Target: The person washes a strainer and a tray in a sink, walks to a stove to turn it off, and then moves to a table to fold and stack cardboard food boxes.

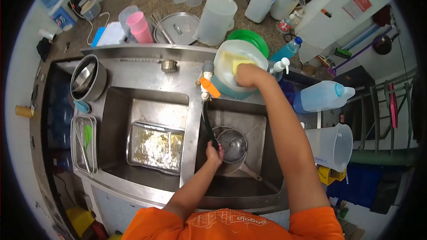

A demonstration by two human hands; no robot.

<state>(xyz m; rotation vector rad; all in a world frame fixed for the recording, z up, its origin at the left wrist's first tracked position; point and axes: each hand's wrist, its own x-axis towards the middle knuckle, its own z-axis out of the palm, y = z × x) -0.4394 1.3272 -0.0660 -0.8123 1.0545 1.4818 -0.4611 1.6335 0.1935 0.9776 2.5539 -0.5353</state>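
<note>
My left hand (pixel 215 154) is closed around the lower end of a dark hose (pixel 207 122), which hangs from the tap with the orange handle (pixel 210 87). Just beside that hand, a round metal pan (pixel 232 146) with a long handle lies in the right basin (pixel 256 126). My right hand (pixel 246 75) reaches into a translucent tub (pixel 222 53) behind the tap, its fingers closed on a yellow cloth (pixel 234 60). The fingertips are partly hidden by the cloth.
A metal tray (pixel 156 148) lies in the left basin. Nested pots (pixel 89 78) and a tray with whisks (pixel 83 144) stand at the left. A blue-liquid jug (pixel 318 97) and a clear pitcher (pixel 331 144) are at the right, near my right arm.
</note>
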